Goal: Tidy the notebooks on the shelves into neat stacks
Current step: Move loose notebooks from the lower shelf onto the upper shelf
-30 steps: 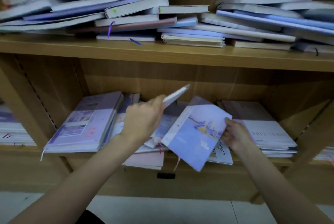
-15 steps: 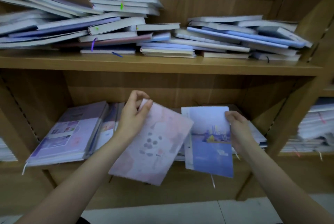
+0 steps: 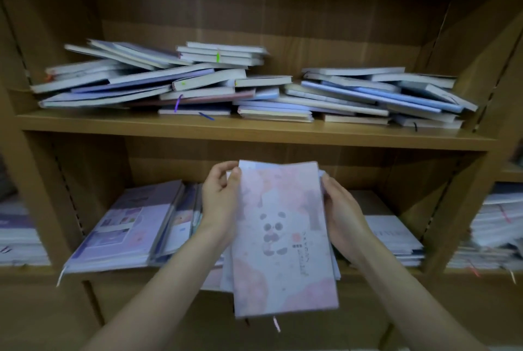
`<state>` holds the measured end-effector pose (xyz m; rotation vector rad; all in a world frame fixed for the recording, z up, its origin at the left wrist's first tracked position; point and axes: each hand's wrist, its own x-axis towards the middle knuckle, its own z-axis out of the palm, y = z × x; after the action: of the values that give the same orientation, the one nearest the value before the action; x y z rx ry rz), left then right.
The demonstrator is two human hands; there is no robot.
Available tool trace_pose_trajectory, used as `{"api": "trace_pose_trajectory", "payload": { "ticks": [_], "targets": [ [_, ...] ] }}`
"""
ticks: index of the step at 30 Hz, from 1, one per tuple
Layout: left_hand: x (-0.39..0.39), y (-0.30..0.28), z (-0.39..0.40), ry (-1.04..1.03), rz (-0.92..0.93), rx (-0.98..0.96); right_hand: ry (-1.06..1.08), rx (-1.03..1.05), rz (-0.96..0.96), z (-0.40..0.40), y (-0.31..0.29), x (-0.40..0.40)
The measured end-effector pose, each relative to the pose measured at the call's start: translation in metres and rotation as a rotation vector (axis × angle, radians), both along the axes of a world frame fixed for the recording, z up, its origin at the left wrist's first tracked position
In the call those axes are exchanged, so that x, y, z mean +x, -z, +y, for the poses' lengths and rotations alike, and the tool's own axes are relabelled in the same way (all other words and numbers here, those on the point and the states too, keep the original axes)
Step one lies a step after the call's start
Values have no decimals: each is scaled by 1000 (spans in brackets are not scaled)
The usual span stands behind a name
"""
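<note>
At 9 o'clock on the lower shelf (image 3: 34,272) lies a flat stack of lilac notebooks (image 3: 124,231); its top cover is glossy, printed with small picture panels, and any lettering there is too blurred to read. A white ribbon marker hangs off its near left corner.

Your left hand (image 3: 219,200) sits at the middle of the frame, thumb and fingers curled onto the upper left corner and left edge of the panda notebook (image 3: 283,237). That notebook is a smooth rectangle with a soft pink and pale blue cover. It carries a drawn panda in the middle, a small red seal and a column of characters to the panda's right, too small to read. You hold it tilted up in front of the lower shelf, with more pale notebooks pressed beneath it and a pink ribbon hanging from its bottom edge.

Your right hand (image 3: 342,212) clasps the right edge, fingers wrapped behind.

At 3 o'clock, a white notebook pile (image 3: 396,237) rests flat; its cover print is illegible.

At 12 o'clock, the upper shelf (image 3: 254,131), wood-grain board, bears an untidy heap of notebooks (image 3: 226,87), slanted and overlapping, with purple and green ribbons showing.
</note>
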<state>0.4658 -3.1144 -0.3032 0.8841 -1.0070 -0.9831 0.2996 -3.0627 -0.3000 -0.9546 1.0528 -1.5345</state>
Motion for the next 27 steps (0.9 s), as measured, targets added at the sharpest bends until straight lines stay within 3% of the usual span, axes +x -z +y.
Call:
{"api": "trace_pose_trajectory", "payload": {
  "ticks": [3, 6, 9, 11, 15, 22, 27],
  "targets": [
    [9, -23, 6, -45, 82, -26, -156, -54, 344, 19, -13, 2],
    [22, -55, 5, -73, 269, -14, -169, -31, 612, 31, -17, 3],
    [30, -87, 3, -51, 379, 12, -70, -143, 566, 32, -26, 8],
    [30, -101, 3, 25, 347, -4, -8, -209, 513, 33, -33, 10],
    [35, -122, 6, 202, -18, -109, 68, -251, 358, 35, -60, 2],
    [67, -131, -37, -221, -703, -279, 123, -292, 14, -35, -153, -3],
    [82, -139, -78, -365, -1008, -371, -12, -181, 3, -115, -225, 33]
  ]
}}
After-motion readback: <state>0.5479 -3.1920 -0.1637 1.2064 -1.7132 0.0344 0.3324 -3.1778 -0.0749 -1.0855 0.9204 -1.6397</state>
